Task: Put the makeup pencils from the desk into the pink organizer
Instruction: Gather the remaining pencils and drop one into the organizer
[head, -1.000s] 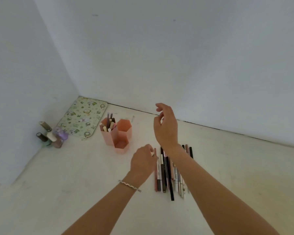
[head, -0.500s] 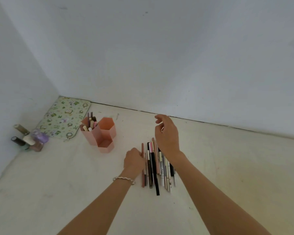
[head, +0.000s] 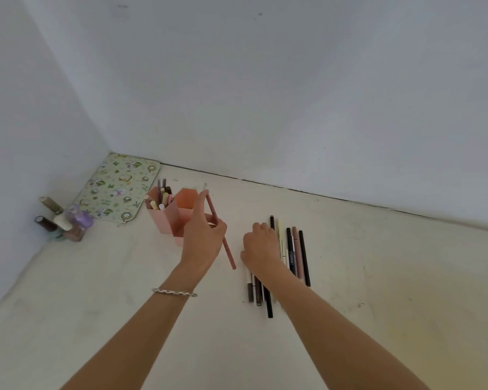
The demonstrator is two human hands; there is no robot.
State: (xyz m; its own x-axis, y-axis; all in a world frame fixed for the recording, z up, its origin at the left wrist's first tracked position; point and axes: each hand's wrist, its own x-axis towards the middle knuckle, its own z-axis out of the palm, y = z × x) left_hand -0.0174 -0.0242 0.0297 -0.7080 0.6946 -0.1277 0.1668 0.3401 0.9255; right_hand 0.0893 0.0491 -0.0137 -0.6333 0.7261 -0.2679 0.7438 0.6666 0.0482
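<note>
A pink organizer [head: 166, 218] of hexagonal cups stands on the white desk; its left cup holds several pencils. My left hand [head: 204, 235] is lifted just right of the organizer and grips a dusty-pink pencil [head: 228, 250], its top end near the middle cup's rim. A row of makeup pencils [head: 295, 256] lies on the desk to the right. My right hand [head: 261, 246] rests on the left part of that row with fingers curled down; what its fingers touch is hidden.
Several small bottles [head: 65, 220] cluster by the left wall. A green patterned pad [head: 119, 187] lies in the back corner behind the organizer. White walls close the desk at the left and back.
My left hand has picked the dusty-pink pencil out of the row and carried it up toward the organizer. My right hand has dropped from the air onto the pencil row.
</note>
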